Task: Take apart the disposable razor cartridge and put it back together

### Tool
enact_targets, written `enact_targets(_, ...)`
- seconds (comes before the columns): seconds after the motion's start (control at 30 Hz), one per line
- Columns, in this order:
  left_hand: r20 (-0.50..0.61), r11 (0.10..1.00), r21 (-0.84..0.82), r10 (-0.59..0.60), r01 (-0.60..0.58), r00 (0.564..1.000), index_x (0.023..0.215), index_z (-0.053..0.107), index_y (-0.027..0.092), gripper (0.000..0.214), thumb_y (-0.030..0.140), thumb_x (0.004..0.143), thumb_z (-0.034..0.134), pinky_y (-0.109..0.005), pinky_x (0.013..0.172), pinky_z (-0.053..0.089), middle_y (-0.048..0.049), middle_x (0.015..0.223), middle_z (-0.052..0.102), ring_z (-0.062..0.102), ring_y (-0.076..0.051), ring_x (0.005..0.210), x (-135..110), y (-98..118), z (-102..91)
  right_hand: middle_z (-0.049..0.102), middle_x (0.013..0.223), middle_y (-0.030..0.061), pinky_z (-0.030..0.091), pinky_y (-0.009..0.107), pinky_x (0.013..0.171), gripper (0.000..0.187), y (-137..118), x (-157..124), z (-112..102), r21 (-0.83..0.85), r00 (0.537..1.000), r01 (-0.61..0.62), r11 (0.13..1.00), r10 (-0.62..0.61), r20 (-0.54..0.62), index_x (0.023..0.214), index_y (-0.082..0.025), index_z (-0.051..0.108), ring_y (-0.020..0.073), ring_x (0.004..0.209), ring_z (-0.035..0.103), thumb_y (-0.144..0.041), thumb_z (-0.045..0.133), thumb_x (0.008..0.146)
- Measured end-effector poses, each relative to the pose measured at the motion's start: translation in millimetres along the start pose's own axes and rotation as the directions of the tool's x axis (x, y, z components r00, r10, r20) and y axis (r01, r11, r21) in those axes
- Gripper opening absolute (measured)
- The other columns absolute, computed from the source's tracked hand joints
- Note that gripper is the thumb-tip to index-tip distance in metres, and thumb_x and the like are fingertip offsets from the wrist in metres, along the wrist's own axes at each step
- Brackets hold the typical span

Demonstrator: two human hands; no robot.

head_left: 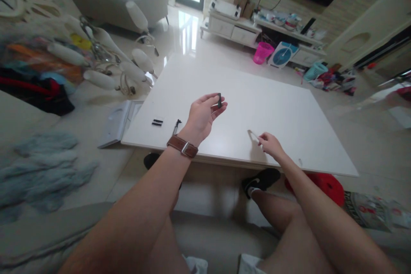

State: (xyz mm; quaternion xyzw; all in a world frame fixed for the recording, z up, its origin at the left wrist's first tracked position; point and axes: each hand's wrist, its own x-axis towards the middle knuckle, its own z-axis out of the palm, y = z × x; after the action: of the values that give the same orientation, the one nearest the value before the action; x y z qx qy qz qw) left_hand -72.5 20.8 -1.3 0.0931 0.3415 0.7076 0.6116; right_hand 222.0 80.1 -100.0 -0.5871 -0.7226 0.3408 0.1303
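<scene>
My left hand (204, 115) is raised over the white table (289, 111), palm up, pinching a small black piece (219, 100) between thumb and fingertips. A brown watch strap sits on that wrist. My right hand (269, 143) rests on the table near its front edge, fingers pinched on a thin pale strip (252, 134) that angles up to the left. Two small black bars (157, 123) lie on the table at its left end. Beside them, closer to my left wrist, lies a small black tool (176, 126).
A chandelier with white glass shades (112, 64) lies on the floor left of the table, by a white plate (117, 122). A pink basket (262, 52), a fan and a TV cabinet stand at the back. A red object (327, 186) sits under the table's front right.
</scene>
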Motion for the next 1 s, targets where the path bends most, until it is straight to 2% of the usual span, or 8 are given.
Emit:
enact_targets(0.17, 0.027, 0.999, 0.041, 0.026, -0.027, 0.999, 0.082, 0.067, 0.010, 0.009, 0.002, 0.080, 0.064, -0.029, 0.083, 0.056, -0.0080, 0.080, 0.070, 0.068, -0.014, 0.075, -3.8, -4.7, -0.1, 0.066, 0.075, 0.0021, 0.044, 0.023, 0.065, 0.009, -40.3, -52.3, 97.5, 0.050, 0.943, 0.170, 0.984, -0.177, 0.281, 0.077, -0.017, 0.063, 0.0140, 0.071, 0.058, -0.021, 0.060, 0.084)
enact_targets(0.23, 0.034, 0.998, 0.068, 0.007, -0.009, 0.999, 0.083, 0.067, 0.010, 0.009, 0.001, 0.080, 0.064, -0.030, 0.082, 0.056, -0.0082, 0.080, 0.070, 0.067, -0.013, 0.073, -6.9, -10.0, 0.1, 0.068, 0.077, 0.0008, 0.045, 0.023, 0.067, 0.014, -62.0, -72.1, 121.8, 0.196, 0.592, 0.364, 0.911, -0.388, 0.706, 0.094, -0.017, 0.069, 0.0135, 0.070, 0.059, -0.016, 0.061, 0.083)
enact_targets(0.27, 0.031, 0.997, 0.076, -0.006, 0.004, 0.999, 0.083, 0.066, 0.009, 0.009, 0.001, 0.080, 0.063, -0.030, 0.082, 0.056, -0.0085, 0.079, 0.070, 0.067, -0.013, 0.072, -8.2, -12.7, 0.5, 0.069, 0.078, 0.0011, 0.045, 0.024, 0.068, 0.018, -69.1, -76.1, 124.2, 0.213, 0.532, 0.403, 0.890, -0.418, 0.737, 0.097, -0.017, 0.069, 0.0134, 0.071, 0.060, -0.014, 0.059, 0.083)
enact_targets(0.5, 0.039, 0.997, 0.081, 0.016, -0.019, 0.999, 0.082, 0.066, 0.010, 0.009, 0.002, 0.078, 0.064, -0.030, 0.081, 0.055, -0.0078, 0.079, 0.070, 0.066, -0.012, 0.071, -9.6, -18.0, 5.1, 0.070, 0.096, 0.0080, 0.045, 0.021, 0.051, 0.026, -36.6, -10.3, 46.5, 0.177, 0.964, 0.082, 0.981, -0.123, 0.237, 0.109, -0.014, 0.061, 0.0111, 0.059, 0.062, -0.029, 0.056, 0.088)
enact_targets(0.57, 0.027, 0.996, 0.082, 0.019, -0.021, 0.999, 0.081, 0.067, 0.011, 0.009, 0.003, 0.078, 0.064, -0.030, 0.080, 0.055, -0.0072, 0.078, 0.070, 0.065, -0.012, 0.072, -8.9, -16.5, 4.3, 0.070, 0.099, 0.0105, 0.045, 0.022, 0.049, 0.034, -17.9, 7.0, 36.1, 0.104, 0.997, -0.018, 0.994, 0.010, 0.076, 0.118, -0.013, 0.061, 0.0110, 0.055, 0.062, -0.030, 0.054, 0.090)
enact_targets(0.9, 0.015, 0.994, 0.097, 0.048, -0.049, 0.999, 0.079, 0.068, 0.012, 0.010, 0.003, 0.077, 0.065, -0.026, 0.076, 0.056, -0.0061, 0.078, 0.070, 0.066, -0.012, 0.071, -4.9, -7.0, -2.7, 0.077, 0.092, 0.0040, 0.047, 0.025, 0.074, 0.032, -45.9, -16.8, 99.9, 0.009, 0.984, 0.132, 0.991, -0.132, 0.118, 0.105, -0.020, 0.079, 0.0197, 0.086, 0.065, -0.013, 0.058, 0.081)
enact_targets(0.93, 0.010, 0.994, 0.098, 0.046, -0.046, 0.999, 0.079, 0.068, 0.012, 0.010, 0.003, 0.077, 0.065, -0.026, 0.076, 0.056, -0.0063, 0.078, 0.070, 0.066, -0.012, 0.071, -4.8, -6.7, -2.8, 0.077, 0.086, 0.0013, 0.047, 0.024, 0.072, 0.031, -57.6, -28.1, 110.2, 0.029, 0.951, 0.189, 0.981, -0.191, 0.243, 0.097, -0.021, 0.081, 0.0182, 0.079, 0.066, -0.010, 0.061, 0.076)
enact_targets(1.0, 0.002, 0.994, 0.102, 0.041, -0.041, 0.999, 0.079, 0.068, 0.012, 0.010, 0.003, 0.077, 0.065, -0.026, 0.076, 0.057, -0.0067, 0.078, 0.070, 0.066, -0.012, 0.072, -4.7, -6.6, -2.9, 0.077, 0.085, 0.0008, 0.046, 0.023, 0.071, 0.031, -78.2, -49.0, 124.2, 0.110, 0.649, 0.405, 0.908, -0.370, 0.665, 0.095, -0.022, 0.082, 0.0171, 0.075, 0.067, -0.011, 0.063, 0.074)
